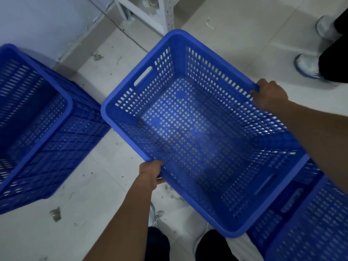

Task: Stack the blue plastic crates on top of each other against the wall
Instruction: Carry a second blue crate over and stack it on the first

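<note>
I hold an empty blue perforated crate off the floor in the middle of the view, tilted a little. My left hand grips its near long rim and my right hand grips the far long rim. A stack of blue crates stands on the left beside the pale wall, its top crate open and empty. Another blue crate lies at the lower right, partly under the held one.
White tiled floor with scattered dirt. A white metal shelf frame stands at the top centre. Another person's white shoes and dark trousers are at the top right. My own legs show at the bottom.
</note>
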